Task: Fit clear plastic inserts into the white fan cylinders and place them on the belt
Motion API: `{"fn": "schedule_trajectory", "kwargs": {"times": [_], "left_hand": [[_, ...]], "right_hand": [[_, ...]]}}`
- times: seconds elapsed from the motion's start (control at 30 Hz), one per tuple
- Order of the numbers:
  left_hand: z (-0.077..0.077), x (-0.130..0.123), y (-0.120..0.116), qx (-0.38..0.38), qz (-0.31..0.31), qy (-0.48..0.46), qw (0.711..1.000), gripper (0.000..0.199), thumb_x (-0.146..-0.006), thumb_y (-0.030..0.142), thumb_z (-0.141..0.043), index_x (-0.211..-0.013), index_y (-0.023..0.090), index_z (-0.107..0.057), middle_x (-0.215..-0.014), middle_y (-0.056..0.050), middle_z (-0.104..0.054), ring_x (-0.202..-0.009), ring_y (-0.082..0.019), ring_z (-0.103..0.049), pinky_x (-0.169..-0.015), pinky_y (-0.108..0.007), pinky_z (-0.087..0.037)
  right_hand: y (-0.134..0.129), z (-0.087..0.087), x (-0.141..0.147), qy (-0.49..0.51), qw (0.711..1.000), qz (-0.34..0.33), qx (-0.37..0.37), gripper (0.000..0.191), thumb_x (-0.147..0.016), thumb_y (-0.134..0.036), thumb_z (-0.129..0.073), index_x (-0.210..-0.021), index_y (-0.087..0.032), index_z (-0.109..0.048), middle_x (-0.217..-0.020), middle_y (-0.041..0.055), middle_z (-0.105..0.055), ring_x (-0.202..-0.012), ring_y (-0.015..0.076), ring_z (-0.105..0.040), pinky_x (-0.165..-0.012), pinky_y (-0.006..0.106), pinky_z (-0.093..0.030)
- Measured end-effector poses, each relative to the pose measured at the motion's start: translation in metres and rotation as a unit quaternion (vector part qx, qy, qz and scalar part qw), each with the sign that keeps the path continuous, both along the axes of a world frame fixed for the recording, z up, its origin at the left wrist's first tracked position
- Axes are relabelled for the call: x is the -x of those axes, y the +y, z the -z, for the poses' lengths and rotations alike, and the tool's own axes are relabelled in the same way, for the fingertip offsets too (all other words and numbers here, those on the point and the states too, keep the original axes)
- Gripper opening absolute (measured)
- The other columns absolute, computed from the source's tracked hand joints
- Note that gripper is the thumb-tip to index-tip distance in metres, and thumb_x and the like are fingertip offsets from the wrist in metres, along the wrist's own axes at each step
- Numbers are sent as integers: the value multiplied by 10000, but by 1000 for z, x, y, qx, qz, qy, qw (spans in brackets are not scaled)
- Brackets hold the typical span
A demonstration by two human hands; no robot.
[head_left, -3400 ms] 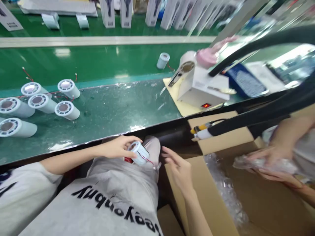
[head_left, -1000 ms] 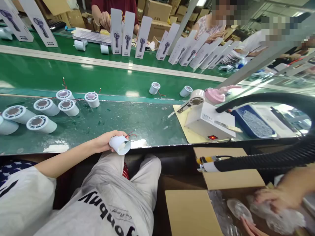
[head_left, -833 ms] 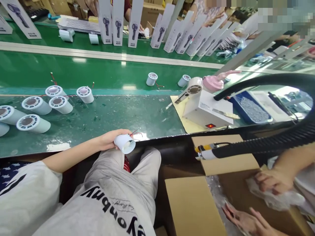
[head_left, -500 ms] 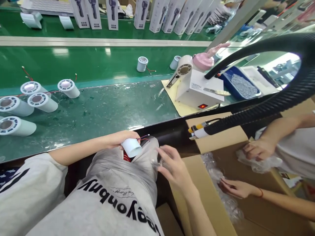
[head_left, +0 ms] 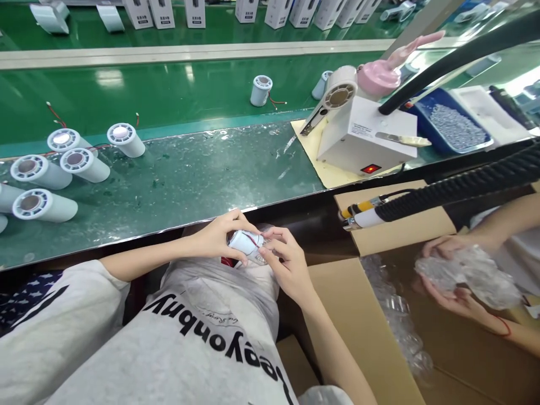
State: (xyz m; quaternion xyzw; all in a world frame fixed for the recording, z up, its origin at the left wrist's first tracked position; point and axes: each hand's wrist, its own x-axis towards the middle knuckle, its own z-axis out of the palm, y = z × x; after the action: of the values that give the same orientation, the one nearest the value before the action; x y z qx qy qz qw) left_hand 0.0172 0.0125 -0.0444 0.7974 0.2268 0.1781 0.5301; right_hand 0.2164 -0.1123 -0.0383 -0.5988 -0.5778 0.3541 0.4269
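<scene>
Both grips, left hand and right hand, hold one wired cylinder beyond partly legible black shirt lettering.

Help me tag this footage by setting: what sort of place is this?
Most likely a factory assembly line: pale cylinders grouped on a green bench, a row of matching white boxes beyond, and an open carton holding clear plastic pieces.

Pale grey T-shirt filling six to eight o'clock, and there's bold black lettering running aslant over it, finer script alongside! Out at eight, a short sleeve flashes its black stripe; creased greyish trousers at six.
</scene>
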Motion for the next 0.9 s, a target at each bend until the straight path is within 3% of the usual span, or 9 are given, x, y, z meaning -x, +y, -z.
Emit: {"fn": "schedule_trajectory", "kwargs": {"times": [0.17,0.33,0.43,0.53,0.6,0.7,0.9], "left_hand": [[4,0,2,-6,71,-25,997,614,-716,485,-918,-1278,291,-763,-1401,-143,-635,-1302,-335,-596,-1139,-476,-459],[-6,2,-1,58,106,-21,993,664,-768,374,-886,-1394,281,-684,-1409,-131,-688,-1302,-321,-639,-1113,-440,-497],[-8,5,-7,164,62,-25,984,700,-760,331,-882,-1416,256,-650,-1399,-139,-683,-1192,-293,-695,-994,-408,-572],[-6,9,-13,290,25,-41,956,756,-736,330,-898,-1429,238,-612,-1345,-136,-692,-1067,-249,-731,-892,-376,-610],[-5,10,-15,324,24,-49,945,786,-718,341,-919,-1430,238,-604,-1315,-131,-700,-1050,-239,-734,-865,-363,-614],[-6,11,-15,306,47,-49,950,850,-699,343,-942,-1468,258,-588,-1324,-129,-704,-1061,-242,-736,-863,-354,-612],[-13,11,-10,214,91,-83,969,785,-740,331,-927,-1464,316,-625,-1521,-129,-613,-1276,-295,-676,-981,-375,-596]], "right_hand": [[-4,-8,1,95,994,58,18,310,-853,-374,-786,-609,-223,-669,-1001,85,-687,-933,248,-710,-711,362,-618],[-3,-8,-4,172,983,69,13,346,-865,-387,-806,-585,-233,-673,-1012,67,-764,-984,272,-767,-896,452,-643],[-6,-5,-7,129,992,8,-15,178,-835,-423,-859,-839,-256,-799,-1268,94,-766,-1172,326,-746,-985,494,-638],[-12,0,-10,8,997,-36,-71,414,-824,-390,-886,-1204,-259,-783,-1404,122,-715,-1274,342,-704,-1071,512,-608],[-17,4,-11,-30,992,-44,-111,441,-862,-377,-860,-1271,-250,-754,-1395,124,-722,-1269,334,-711,-1086,499,-606],[-23,8,-11,-25,990,-45,-132,460,-882,-358,-850,-1314,-259,-724,-1408,122,-715,-1277,327,-708,-1070,483,-624],[-28,3,-11,68,995,-38,-62,580,-867,-364,-869,-1400,-290,-653,-1360,106,-739,-1180,288,-758,-950,423,-687]]}}
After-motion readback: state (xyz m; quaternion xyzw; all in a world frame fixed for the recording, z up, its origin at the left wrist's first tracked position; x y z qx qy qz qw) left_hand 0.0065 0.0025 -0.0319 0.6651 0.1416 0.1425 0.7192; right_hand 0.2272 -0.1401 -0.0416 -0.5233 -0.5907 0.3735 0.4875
